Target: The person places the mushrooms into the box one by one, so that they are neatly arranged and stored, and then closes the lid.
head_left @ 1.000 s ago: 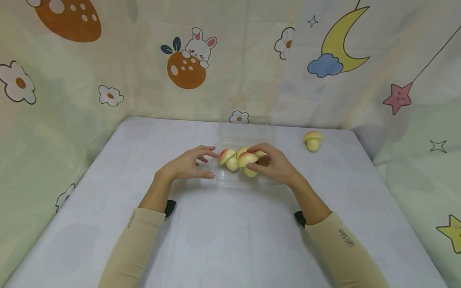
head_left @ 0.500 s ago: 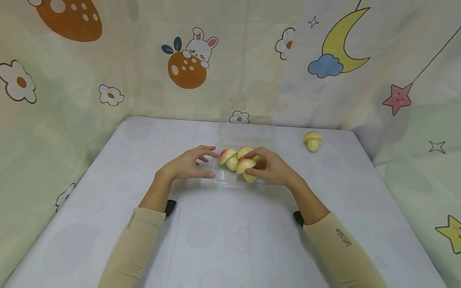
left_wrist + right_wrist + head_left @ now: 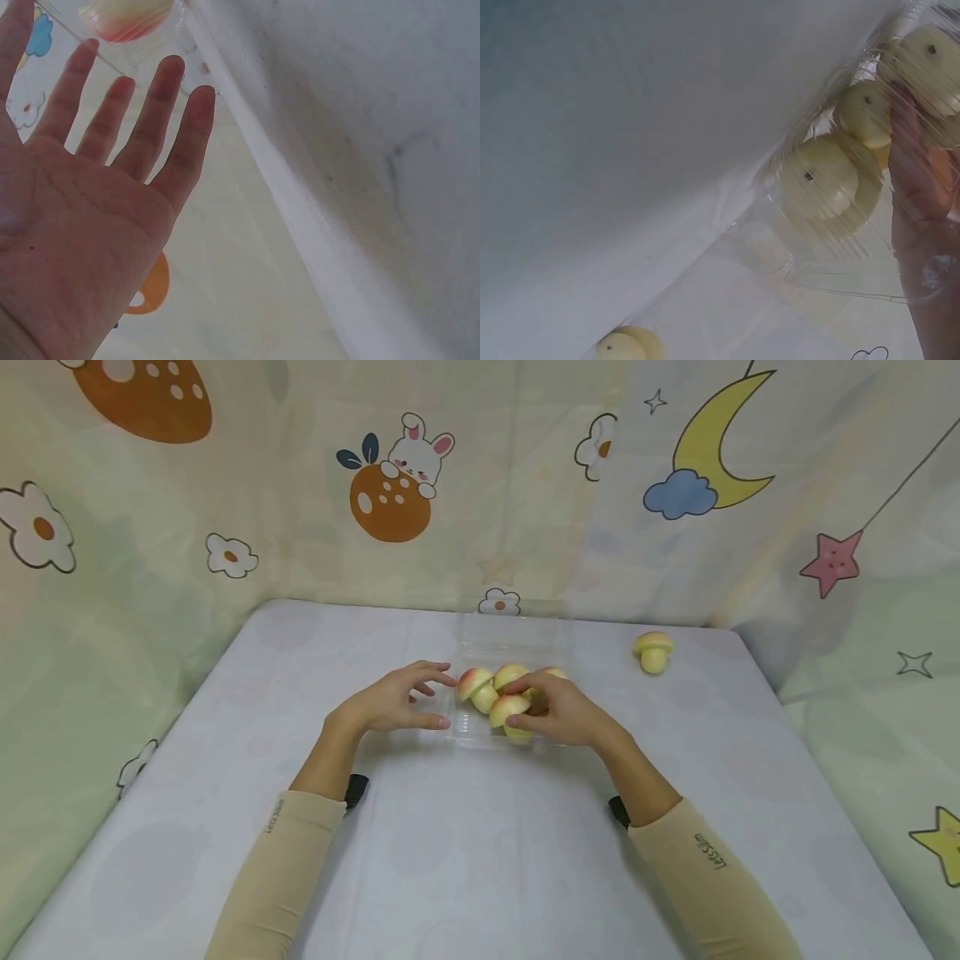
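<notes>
Several mushroom-shaped pieces, yellow with a red blush on the caps, lie in a clear plastic box (image 3: 465, 733) with its lid (image 3: 513, 631) folded back. My right hand (image 3: 558, 710) pinches one toy mushroom (image 3: 508, 710) at the near side of the box. Left of it rests another mushroom (image 3: 476, 685), tilted; a third mushroom (image 3: 512, 675) sits behind, and one more mushroom (image 3: 553, 672) is mostly hidden by the hand. At the box's left side, my left hand (image 3: 393, 700) has its fingers extended, fingertips at the wall. In the left wrist view the left palm (image 3: 90, 210) holds nothing.
A single mushroom (image 3: 653, 652) stands apart at the back right of the table (image 3: 480, 860), which has a white cloth. Behind and beside the table hangs a cartoon-printed curtain (image 3: 300, 485).
The right hand has moved slightly toward me and left, bringing the pinched mushroom lower at the box's near side. More of the mushrooms behind now shows. The left hand stays put.
</notes>
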Motion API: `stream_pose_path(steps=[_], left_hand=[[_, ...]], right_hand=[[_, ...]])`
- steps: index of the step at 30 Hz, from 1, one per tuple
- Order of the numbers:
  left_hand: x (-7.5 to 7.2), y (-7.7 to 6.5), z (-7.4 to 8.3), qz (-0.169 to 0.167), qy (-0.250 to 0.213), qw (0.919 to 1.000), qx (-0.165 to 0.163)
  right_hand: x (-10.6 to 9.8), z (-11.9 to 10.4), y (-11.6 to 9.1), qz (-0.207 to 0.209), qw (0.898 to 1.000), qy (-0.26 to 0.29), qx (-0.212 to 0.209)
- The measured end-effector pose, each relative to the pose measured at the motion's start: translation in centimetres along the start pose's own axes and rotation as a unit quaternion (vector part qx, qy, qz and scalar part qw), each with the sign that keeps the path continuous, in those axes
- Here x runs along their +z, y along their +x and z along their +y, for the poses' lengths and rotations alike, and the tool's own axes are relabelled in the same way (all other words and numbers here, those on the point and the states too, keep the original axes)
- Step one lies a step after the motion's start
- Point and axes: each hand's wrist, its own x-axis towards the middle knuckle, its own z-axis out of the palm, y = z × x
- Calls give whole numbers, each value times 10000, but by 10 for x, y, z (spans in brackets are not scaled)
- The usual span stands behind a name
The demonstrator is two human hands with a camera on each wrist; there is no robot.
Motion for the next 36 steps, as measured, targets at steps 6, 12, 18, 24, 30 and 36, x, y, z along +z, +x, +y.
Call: stream_pose_path(steps=[6,12,18,24,30,36], left_hand=[[0,0,0,-1,10,10000,-7],[0,0,1,1,38,10000,-19],[1,0,1,0,47,10000,12],[1,1,1,-11,53,10000,10],[1,1,2,-18,55,10000,-1],[1,-1,2,-8,21,10000,19]], right_hand=[[0,2,-1,-63,10000,0,43],[0,4,0,-129,9997,-188,98],[1,7,0,-149,9990,-414,117],[3,8,0,-96,9982,-590,-49],[2,7,0,-37,9977,-664,-138],[1,4,-1,72,9928,-1145,-352]])
